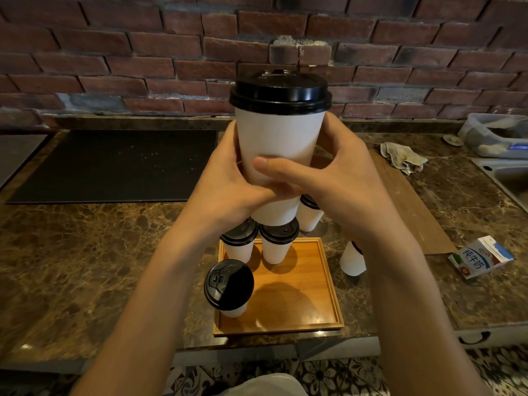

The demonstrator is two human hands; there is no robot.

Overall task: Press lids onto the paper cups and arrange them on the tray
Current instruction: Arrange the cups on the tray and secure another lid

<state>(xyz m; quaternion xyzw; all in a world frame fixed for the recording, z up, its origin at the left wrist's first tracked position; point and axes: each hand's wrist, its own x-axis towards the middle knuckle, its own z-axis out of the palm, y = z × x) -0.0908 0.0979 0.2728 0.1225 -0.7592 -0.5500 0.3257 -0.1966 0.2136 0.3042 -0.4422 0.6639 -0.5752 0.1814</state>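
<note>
I hold a white paper cup (278, 138) with a black lid (280, 90) on it, raised high above the counter. My left hand (228, 178) and my right hand (340, 181) both wrap round its lower half, thumbs crossing in front. Below lies a square wooden tray (308, 290). Three lidded cups stand on it: one at the near left corner (228, 287) and two side by side at the far edge (239, 238) (278, 241). Another lidded cup (310, 214) stands on the counter just beyond the tray. An upside-down white cup (353, 260) sits right of the tray.
A black mat (114, 164) covers the counter at the left. A brown board (411, 201), a crumpled cloth (403, 157) and a milk carton (480, 260) lie at the right. A sink (508, 172) and a plastic container (497, 132) are at the far right. A brick wall rises behind.
</note>
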